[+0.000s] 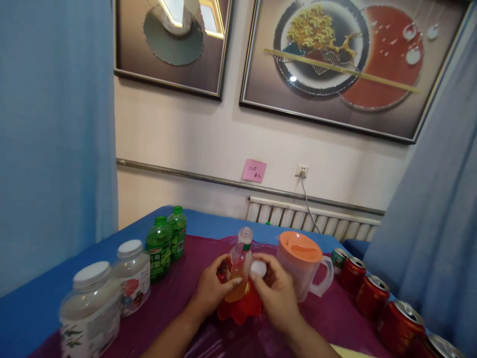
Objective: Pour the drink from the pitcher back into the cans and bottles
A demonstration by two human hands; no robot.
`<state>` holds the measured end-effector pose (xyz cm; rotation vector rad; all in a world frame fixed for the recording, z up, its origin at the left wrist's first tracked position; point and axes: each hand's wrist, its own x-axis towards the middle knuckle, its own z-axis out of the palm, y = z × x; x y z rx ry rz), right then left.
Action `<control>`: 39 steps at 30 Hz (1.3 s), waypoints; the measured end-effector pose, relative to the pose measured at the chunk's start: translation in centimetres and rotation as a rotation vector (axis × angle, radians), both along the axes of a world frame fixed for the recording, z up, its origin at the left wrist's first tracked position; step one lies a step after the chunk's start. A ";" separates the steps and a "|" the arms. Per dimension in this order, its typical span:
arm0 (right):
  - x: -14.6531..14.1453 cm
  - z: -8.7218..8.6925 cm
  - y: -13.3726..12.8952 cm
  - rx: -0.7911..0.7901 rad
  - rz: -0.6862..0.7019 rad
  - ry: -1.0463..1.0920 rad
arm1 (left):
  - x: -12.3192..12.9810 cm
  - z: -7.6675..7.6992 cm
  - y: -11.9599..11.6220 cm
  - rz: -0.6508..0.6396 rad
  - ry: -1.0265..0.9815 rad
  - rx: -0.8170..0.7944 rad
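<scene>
Over a red scalloped dish [240, 312], the bottle [240, 263] points mouth-up, its axis nearly upright (amber liquid [234, 297] sits low inside). The left hand [213, 286] curls round it; the right hand [280, 288], fingertips nearly together, pinches a white cap [258, 268]. Beyond stands an orange-lidded pitcher [294, 266].

Surface [33, 278]: before the wall [167, 127], between left curtain [55, 119] and right curtain [421, 238].
Bottle [239, 271]: mid-surface, in the left hand [211, 287].
Cap [258, 268]: in the right hand [278, 292], just right of the bottle.
Jars [91, 318]: two, far left, one behind the other.
Drink bottles [159, 251]: two, behind the jars.
Pitcher [296, 266]: right of the bottle.
Cans [372, 297]: row along the right side, beyond the pitcher.
Radiator [316, 219]: behind the surface, low.
Pipe [182, 174]: above the radiator.
Note [255, 170]: left of the socket [301, 170].
Pictures [324, 112]: two, side by side, above the note.
</scene>
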<state>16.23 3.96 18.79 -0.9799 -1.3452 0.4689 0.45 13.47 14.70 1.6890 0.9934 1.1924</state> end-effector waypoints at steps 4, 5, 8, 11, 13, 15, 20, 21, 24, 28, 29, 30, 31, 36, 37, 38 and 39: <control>-1.7 2.7 3.9 0.148 -0.127 0.368 | -0.2 0.5 -0.5 0.010 0.021 0.014; -1.9 2.8 4.4 0.173 -0.164 0.385 | -0.3 0.6 -0.7 0.009 0.028 0.018; -1.7 2.2 5.0 0.217 -0.267 0.264 | -0.3 0.8 -1.3 -0.003 0.046 0.023; -0.7 1.5 4.4 0.262 -0.380 0.028 | -0.3 0.8 -1.7 -0.021 0.069 0.051; 0.0 1.5 3.9 0.262 -0.402 -0.039 | -0.3 0.9 -1.9 -0.034 0.090 0.077; 0.5 1.7 3.7 0.224 -0.374 -0.023 | -0.3 1.0 -2.1 -0.046 0.115 0.087; 0.8 2.1 3.9 0.068 -0.241 0.066 | -0.2 1.3 -2.5 -0.042 0.148 0.094; 0.8 2.1 3.9 0.032 -0.206 0.068 | -0.2 1.4 -2.5 -0.042 0.153 0.093; 0.9 2.2 3.8 -0.019 -0.136 0.057 | -0.3 1.4 -2.5 -0.048 0.165 0.083; 1.2 2.1 3.8 0.025 -0.137 0.008 | -0.4 1.2 -2.4 -0.043 0.166 0.095; 1.2 2.0 3.8 0.043 -0.147 -0.013 | -0.5 1.2 -2.4 -0.041 0.164 0.101; 1.3 2.0 3.8 0.062 -0.156 -0.037 | -0.5 1.1 -2.4 -0.038 0.162 0.109; 1.3 2.0 3.8 0.080 -0.163 -0.060 | -0.5 1.1 -2.3 -0.036 0.162 0.115; 1.7 2.4 3.6 0.105 -0.154 -0.139 | -0.6 1.0 -2.2 -0.041 0.180 0.134; 1.7 2.5 3.6 0.103 -0.151 -0.148 | -0.6 0.9 -2.2 -0.042 0.184 0.137; 1.8 2.5 3.6 0.101 -0.149 -0.151 | -0.6 0.8 -2.2 -0.039 0.183 0.137; 1.8 2.5 3.7 0.101 -0.150 -0.143 | -0.6 0.7 -2.1 -0.036 0.179 0.134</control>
